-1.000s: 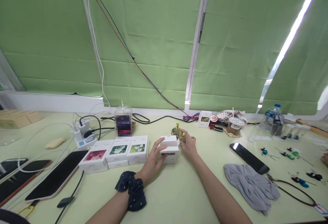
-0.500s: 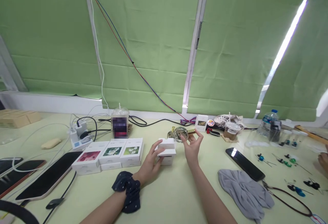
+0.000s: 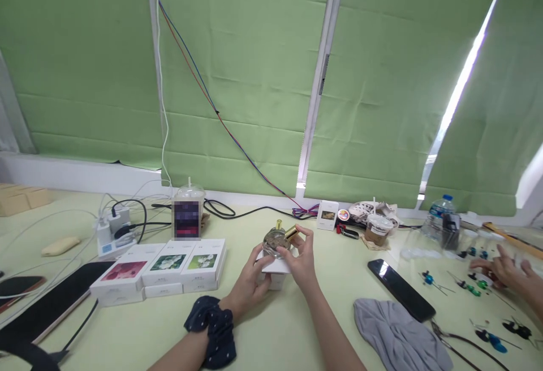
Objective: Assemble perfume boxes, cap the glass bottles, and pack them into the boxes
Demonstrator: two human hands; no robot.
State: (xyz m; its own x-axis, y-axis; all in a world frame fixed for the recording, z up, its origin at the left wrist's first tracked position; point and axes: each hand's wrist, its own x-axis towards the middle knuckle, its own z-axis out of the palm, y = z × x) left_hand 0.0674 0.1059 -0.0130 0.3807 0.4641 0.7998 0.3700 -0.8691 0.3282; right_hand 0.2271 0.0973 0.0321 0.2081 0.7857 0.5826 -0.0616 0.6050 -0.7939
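My left hand [image 3: 249, 281] has its fingers around a small white box [image 3: 278, 282] standing on the table. Over the top of this box, my right hand [image 3: 302, 258] grips a round clear glass bottle [image 3: 275, 242] with a gold cylindrical cap [image 3: 291, 232]. The bottle is tilted, with its cap toward my right fingers. It appears to touch the box's upper edge, but I cannot tell whether any of it is inside. Just behind it shows a gold neck [image 3: 279, 224], seemingly of a second bottle mostly hidden.
White boxes with flower pictures [image 3: 203, 263] stand left, near a power strip [image 3: 112, 235] and cables. To the right lie a phone [image 3: 401, 289] and a grey cloth [image 3: 399, 334]. Another person's hand [image 3: 504, 269] is among small coloured parts [image 3: 428, 279] at the far right.
My right hand has brought the glass bottle left and nearer, over the white box. My left hand still holds the box. Another person's hand has reached in from the right. The view has shifted slightly.
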